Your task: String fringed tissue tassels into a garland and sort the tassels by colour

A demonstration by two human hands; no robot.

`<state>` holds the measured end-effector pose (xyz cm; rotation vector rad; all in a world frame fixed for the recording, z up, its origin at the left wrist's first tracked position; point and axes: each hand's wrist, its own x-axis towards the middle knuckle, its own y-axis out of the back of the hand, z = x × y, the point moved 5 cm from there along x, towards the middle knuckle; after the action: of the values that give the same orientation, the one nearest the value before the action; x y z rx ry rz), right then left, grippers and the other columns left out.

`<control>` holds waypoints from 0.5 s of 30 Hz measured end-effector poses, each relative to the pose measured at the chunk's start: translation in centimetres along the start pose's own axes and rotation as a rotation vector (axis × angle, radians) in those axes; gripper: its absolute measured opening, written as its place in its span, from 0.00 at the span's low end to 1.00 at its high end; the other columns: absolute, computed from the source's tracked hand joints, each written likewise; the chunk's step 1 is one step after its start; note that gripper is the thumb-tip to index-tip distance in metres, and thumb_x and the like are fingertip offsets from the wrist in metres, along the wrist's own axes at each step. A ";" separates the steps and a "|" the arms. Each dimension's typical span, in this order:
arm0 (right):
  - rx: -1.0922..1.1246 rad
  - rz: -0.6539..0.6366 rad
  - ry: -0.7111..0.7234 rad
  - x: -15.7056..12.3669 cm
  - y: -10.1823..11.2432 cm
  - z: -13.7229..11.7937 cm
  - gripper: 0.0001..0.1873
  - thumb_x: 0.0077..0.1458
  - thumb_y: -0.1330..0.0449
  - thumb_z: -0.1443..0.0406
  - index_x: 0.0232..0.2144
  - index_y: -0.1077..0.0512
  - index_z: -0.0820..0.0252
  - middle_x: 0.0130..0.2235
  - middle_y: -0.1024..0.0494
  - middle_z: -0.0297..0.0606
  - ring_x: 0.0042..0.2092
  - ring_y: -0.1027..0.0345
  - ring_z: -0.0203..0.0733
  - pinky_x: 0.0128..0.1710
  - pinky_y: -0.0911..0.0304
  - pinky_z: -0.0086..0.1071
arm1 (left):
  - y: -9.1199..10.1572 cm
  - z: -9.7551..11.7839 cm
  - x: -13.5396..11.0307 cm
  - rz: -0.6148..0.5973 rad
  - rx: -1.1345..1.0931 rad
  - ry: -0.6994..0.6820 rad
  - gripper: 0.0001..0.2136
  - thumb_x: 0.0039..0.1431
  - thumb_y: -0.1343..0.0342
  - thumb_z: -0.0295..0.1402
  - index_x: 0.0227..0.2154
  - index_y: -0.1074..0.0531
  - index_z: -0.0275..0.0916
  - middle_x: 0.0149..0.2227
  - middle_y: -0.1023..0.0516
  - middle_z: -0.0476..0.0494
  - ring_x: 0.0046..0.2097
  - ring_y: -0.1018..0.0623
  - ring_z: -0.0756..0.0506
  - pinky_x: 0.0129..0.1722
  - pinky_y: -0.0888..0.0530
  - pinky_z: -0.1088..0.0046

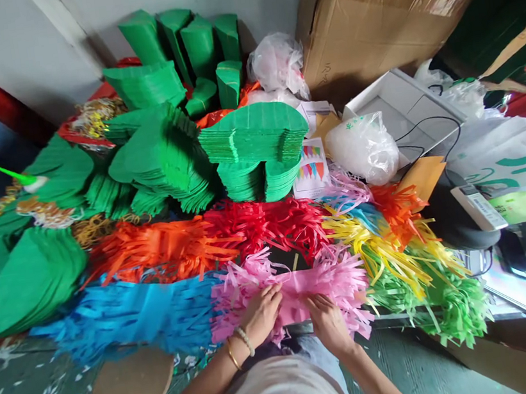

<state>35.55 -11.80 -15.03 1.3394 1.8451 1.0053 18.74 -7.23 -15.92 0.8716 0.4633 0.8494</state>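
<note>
Pink fringed tissue paper (294,312) lies at the table's near edge, right in front of my body, its cut strips fanning out on both sides of a plain middle band. My left hand (262,316), with a gold bangle and a beaded bracelet at the wrist, has its fingers closed on the left part of that band. On the band's right part, my right hand (329,323) holds the paper with bent fingers. Both thumbs are mostly hidden. Red fringed paper (266,219) lies just beyond, and blue fringed paper (156,311) is beside the pink on the left.
Orange (160,246), yellow (381,249) and green fringed paper (462,310) surround the pink. Stacked green paper shapes (254,127) fill the back and left. A cardboard box (379,13), a white box (396,105) and plastic bags (363,148) stand at right. A round stool (130,389) is below.
</note>
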 end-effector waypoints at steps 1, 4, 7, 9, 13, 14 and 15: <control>0.032 -0.014 -0.066 0.3 0.4 0.4 0.17 0.58 0.49 0.75 0.45 0.26 0.58 0.43 0.20 0.40 0.43 0.27 0.43 0.43 0.33 0.33 | 0.3 -0.2 0.3 0.014 0.000 0.022 0.12 0.61 0.53 0.23 0.41 0.26 0.39 0.55 0.25 0.39 0.54 0.25 0.42 0.54 0.27 0.61; 0.043 -0.025 -0.214 1.8 1.3 1.5 0.14 0.63 0.51 0.69 0.38 0.25 0.59 0.34 0.19 0.37 0.33 0.26 0.39 0.31 0.37 0.26 | 1.2 -1.0 1.2 0.067 0.007 0.107 0.09 0.60 0.51 0.23 0.38 0.27 0.38 0.51 0.23 0.38 0.51 0.23 0.43 0.51 0.25 0.64; 0.010 -0.037 -0.346 3.4 1.3 2.6 0.13 0.63 0.49 0.66 0.35 0.24 0.60 0.28 0.21 0.37 0.28 0.27 0.38 0.25 0.45 0.25 | 1.7 -1.8 2.1 0.112 0.031 0.195 0.10 0.57 0.51 0.20 0.36 0.29 0.38 0.46 0.21 0.39 0.43 0.20 0.43 0.42 0.22 0.66; -0.022 -0.046 -0.420 4.1 1.0 3.0 0.11 0.61 0.46 0.66 0.32 0.24 0.60 0.26 0.21 0.37 0.27 0.28 0.39 0.24 0.50 0.26 | 2.2 -2.3 2.6 0.125 0.053 0.235 0.11 0.54 0.51 0.19 0.36 0.29 0.38 0.41 0.21 0.41 0.37 0.19 0.44 0.37 0.22 0.68; -0.076 -0.068 -0.511 4.9 0.8 3.0 0.06 0.54 0.42 0.68 0.28 0.25 0.60 0.25 0.22 0.37 0.28 0.28 0.40 0.24 0.54 0.27 | 4.1 -2.6 3.2 0.153 0.112 0.277 0.15 0.52 0.51 0.17 0.40 0.30 0.38 0.41 0.22 0.40 0.40 0.20 0.41 0.37 0.23 0.66; -0.085 -0.072 -0.523 4.9 0.8 2.9 0.06 0.54 0.41 0.68 0.28 0.25 0.59 0.25 0.22 0.37 0.28 0.28 0.39 0.24 0.54 0.27 | 4.7 -2.3 3.3 0.172 0.128 0.288 0.16 0.53 0.52 0.17 0.42 0.30 0.37 0.44 0.23 0.38 0.44 0.21 0.39 0.41 0.24 0.63; -0.093 -0.076 -0.532 4.9 0.7 2.9 0.06 0.53 0.42 0.68 0.28 0.24 0.59 0.25 0.22 0.37 0.28 0.28 0.39 0.24 0.54 0.27 | 5.3 -1.8 3.4 0.199 0.145 0.296 0.17 0.55 0.53 0.17 0.45 0.31 0.37 0.48 0.24 0.36 0.48 0.23 0.38 0.45 0.25 0.61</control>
<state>36.93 -6.34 -16.17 1.3137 1.4171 0.6083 17.20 -1.74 -12.74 0.9393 0.7112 1.1459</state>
